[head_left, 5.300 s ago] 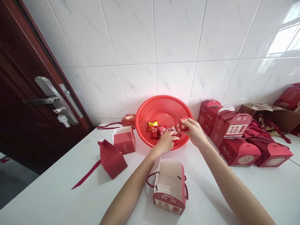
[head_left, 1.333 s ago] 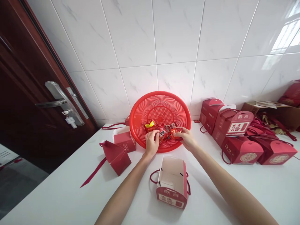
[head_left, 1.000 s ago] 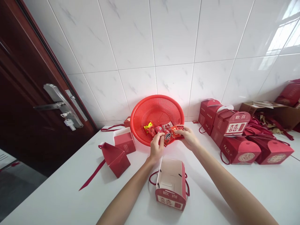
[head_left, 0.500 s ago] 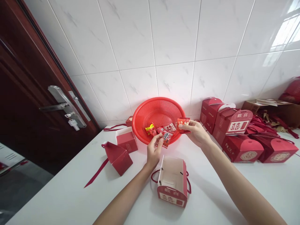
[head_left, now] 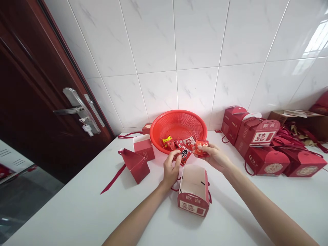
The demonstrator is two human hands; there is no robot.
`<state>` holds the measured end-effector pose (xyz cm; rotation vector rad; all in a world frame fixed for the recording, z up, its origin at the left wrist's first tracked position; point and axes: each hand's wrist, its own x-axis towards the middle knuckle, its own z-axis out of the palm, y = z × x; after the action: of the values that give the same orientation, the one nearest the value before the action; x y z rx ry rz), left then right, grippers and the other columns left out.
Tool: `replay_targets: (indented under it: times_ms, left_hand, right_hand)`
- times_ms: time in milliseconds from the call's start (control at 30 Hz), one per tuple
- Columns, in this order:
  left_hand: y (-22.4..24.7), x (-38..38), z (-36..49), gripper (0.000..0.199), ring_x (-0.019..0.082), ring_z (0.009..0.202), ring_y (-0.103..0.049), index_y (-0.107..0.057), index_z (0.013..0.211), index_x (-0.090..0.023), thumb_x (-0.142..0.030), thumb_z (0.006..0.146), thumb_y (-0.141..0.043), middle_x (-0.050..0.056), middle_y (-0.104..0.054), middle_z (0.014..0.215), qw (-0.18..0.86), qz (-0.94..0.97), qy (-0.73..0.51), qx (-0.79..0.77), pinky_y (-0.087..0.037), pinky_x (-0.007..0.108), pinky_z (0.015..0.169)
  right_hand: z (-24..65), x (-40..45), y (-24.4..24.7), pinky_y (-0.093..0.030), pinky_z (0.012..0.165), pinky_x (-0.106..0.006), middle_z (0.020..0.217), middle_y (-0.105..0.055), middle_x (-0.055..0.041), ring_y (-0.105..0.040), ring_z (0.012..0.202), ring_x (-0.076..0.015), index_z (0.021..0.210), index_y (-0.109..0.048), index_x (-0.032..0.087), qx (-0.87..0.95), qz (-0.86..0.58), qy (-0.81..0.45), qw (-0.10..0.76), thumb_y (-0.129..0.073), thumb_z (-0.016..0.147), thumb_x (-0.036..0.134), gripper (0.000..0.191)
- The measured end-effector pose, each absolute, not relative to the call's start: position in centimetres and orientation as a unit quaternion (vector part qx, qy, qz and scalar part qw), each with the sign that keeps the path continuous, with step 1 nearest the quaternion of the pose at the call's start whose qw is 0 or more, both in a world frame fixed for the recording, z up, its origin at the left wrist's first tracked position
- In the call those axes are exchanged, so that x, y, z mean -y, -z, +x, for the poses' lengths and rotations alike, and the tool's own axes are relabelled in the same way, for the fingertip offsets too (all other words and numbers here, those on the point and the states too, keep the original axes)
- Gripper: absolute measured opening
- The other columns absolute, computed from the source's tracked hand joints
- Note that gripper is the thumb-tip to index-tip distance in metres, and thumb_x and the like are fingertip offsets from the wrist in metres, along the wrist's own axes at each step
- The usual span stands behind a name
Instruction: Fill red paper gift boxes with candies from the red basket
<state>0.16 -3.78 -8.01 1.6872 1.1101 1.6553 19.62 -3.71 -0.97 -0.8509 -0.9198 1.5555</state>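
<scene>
My left hand (head_left: 172, 168) pinches a red snack packet (head_left: 185, 155) with black lettering, just above the near rim of a red plastic basket (head_left: 160, 128). Between the fingers of my right hand (head_left: 216, 157) is a smaller red and orange candy packet (head_left: 201, 147), close beside the first. Several wrapped sweets lie in the basket, among them a yellow-topped one (head_left: 167, 140) and a white and red patterned one (head_left: 189, 141). Below my hands stands an open red gift box (head_left: 193, 201) with rope handles, its pale inside facing up and nothing seen in it.
Left of the basket are an open red box (head_left: 145, 148) and a pointed red box (head_left: 135, 165) with a ribbon. Stacked red gift boxes (head_left: 263, 135) and a brown carton (head_left: 312, 123) stand at the right. Behind is a tiled wall (head_left: 159, 92); a dark door (head_left: 38, 95) is at left.
My right hand has brought its candy packet down and left, nearer the packet in my left hand. The view has shifted slightly. Both hands keep their hold.
</scene>
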Motion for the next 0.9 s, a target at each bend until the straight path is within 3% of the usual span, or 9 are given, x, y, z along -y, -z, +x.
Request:
replay_targets:
  times_ms: [200, 533, 900]
  left_hand:
    - [8.5, 3.7, 0.2, 0.025, 0.022, 0.103, -0.070, -0.067, 0.108, -0.018, -0.036, 0.093, -0.058, 0.010, -0.074, 0.109, 0.243, 0.613, -0.634, -0.404, -0.055, 0.036, 0.094]
    - [8.5, 4.0, 0.3, 0.028, 0.022, 0.103, -0.069, -0.066, 0.110, -0.019, -0.042, 0.095, -0.058, 0.010, -0.073, 0.109, 0.236, 0.618, -0.634, -0.401, -0.055, 0.037, 0.094]
    - [7.7, 4.3, 0.0, 0.031, 0.023, 0.108, -0.067, -0.062, 0.118, -0.019, -0.038, 0.094, -0.058, 0.010, -0.072, 0.114, 0.247, 0.657, -0.586, -0.405, -0.054, 0.036, 0.093]
  right_hand:
    - [18.7, 3.7, 1.2, -0.056, 0.082, -0.039, 0.084, -0.074, -0.0053, -0.067, 0.075, -0.0185, 0.077, -0.075, 0.017, 0.406, -0.363, -0.642, 0.540, -0.093, 0.056, 0.031, 0.032]
    - [18.4, 4.4, 0.2, -0.051, 0.067, -0.031, 0.070, -0.070, 0.0013, -0.062, 0.063, -0.0131, 0.076, -0.071, 0.019, 0.461, -0.374, -0.616, 0.518, -0.093, 0.052, 0.032, 0.035]
    - [18.3, 4.0, 0.8, -0.054, 0.065, -0.032, 0.071, -0.074, -0.0009, -0.066, 0.063, -0.0165, 0.077, -0.071, 0.018, 0.501, -0.394, -0.557, 0.533, -0.089, 0.051, 0.028, 0.033]
